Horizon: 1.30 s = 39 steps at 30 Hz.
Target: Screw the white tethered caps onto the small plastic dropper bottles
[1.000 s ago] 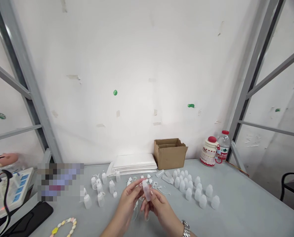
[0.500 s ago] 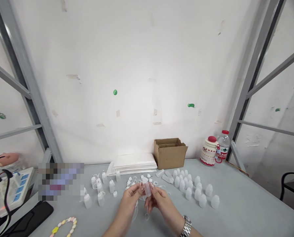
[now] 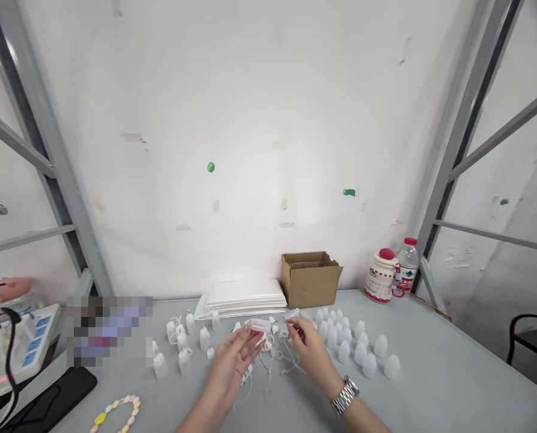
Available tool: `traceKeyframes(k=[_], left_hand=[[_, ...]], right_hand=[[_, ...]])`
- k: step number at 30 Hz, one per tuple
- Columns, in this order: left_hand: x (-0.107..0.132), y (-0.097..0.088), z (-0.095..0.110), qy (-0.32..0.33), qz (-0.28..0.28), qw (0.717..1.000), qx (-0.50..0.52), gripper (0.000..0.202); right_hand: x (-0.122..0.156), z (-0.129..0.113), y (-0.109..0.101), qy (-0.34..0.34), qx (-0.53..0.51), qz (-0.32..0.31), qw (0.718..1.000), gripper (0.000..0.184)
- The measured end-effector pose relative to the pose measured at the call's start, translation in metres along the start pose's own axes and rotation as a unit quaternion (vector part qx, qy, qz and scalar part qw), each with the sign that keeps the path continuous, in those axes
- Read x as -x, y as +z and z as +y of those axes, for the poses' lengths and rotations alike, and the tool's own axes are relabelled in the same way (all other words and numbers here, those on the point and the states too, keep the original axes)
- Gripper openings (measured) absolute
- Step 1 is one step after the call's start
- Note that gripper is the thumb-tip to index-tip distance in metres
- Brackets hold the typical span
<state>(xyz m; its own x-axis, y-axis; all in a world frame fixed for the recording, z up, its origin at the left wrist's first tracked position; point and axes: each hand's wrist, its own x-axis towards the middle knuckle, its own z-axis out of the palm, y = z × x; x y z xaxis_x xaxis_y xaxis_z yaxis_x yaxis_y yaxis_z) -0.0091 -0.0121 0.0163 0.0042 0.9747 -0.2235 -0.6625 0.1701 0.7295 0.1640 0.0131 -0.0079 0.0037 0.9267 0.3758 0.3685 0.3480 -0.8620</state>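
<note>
My left hand [image 3: 234, 364] holds a small translucent plastic bottle [image 3: 260, 325] sideways at its fingertips, above the grey table [image 3: 453, 385]. My right hand [image 3: 311, 349], with a metal watch on its wrist, has its fingers curled over a heap of small white caps with thin loops [image 3: 277, 352]; what it pinches, if anything, is too small to make out. Capped little bottles [image 3: 182, 346] stand to the left of my hands. Uncapped bottles [image 3: 362, 352] stand in rows to the right.
An open cardboard box [image 3: 311, 279] and a stack of white sheets [image 3: 245, 297] lie against the wall. A red-lidded jar [image 3: 380, 276] and a water bottle [image 3: 408, 261] stand at the right. A bead bracelet [image 3: 115, 415], a black case [image 3: 52, 400] and a power strip [image 3: 24, 340] are at the left.
My hands have come apart. The bottle stayed with my left hand and now lies sideways; my right hand moved right and away to the caps.
</note>
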Motion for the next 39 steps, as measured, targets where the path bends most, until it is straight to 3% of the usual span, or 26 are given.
traceKeyframes(k=[7, 11, 16, 20, 24, 29, 33, 39], left_hand=[[-0.002, -0.002, -0.005, 0.029, -0.032, 0.994, -0.099, 0.028], [-0.006, -0.005, -0.013, 0.075, -0.027, 0.981, -0.175, 0.038], [-0.005, -0.002, -0.015, 0.089, -0.026, 0.967, -0.237, 0.041], [0.000, 0.003, -0.016, 0.063, -0.061, 0.968, -0.234, 0.043], [0.002, 0.002, -0.011, 0.076, -0.017, 0.975, -0.208, 0.043], [0.000, -0.003, 0.004, 0.105, 0.047, 0.981, -0.158, 0.035], [-0.002, -0.003, 0.007, 0.116, 0.069, 0.980, -0.143, 0.030], [-0.004, -0.003, 0.002, 0.105, 0.054, 0.982, -0.150, 0.030]], right_hand=[[0.012, -0.013, 0.008, -0.005, -0.073, -0.070, 0.995, 0.035], [0.019, -0.019, 0.012, -0.023, -0.040, -0.075, 0.996, 0.024], [0.028, -0.019, 0.025, 0.017, -0.044, -0.093, 0.995, 0.012], [0.033, -0.018, 0.033, 0.025, -0.053, -0.110, 0.992, 0.005], [0.025, -0.019, 0.019, -0.023, -0.039, -0.165, 0.985, 0.014], [0.006, -0.011, 0.000, -0.111, 0.058, -0.085, 0.988, 0.023], [0.003, -0.001, 0.010, -0.188, 0.139, -0.143, 0.962, 0.033], [0.005, 0.006, 0.026, -0.162, 0.196, -0.150, 0.955, 0.022]])
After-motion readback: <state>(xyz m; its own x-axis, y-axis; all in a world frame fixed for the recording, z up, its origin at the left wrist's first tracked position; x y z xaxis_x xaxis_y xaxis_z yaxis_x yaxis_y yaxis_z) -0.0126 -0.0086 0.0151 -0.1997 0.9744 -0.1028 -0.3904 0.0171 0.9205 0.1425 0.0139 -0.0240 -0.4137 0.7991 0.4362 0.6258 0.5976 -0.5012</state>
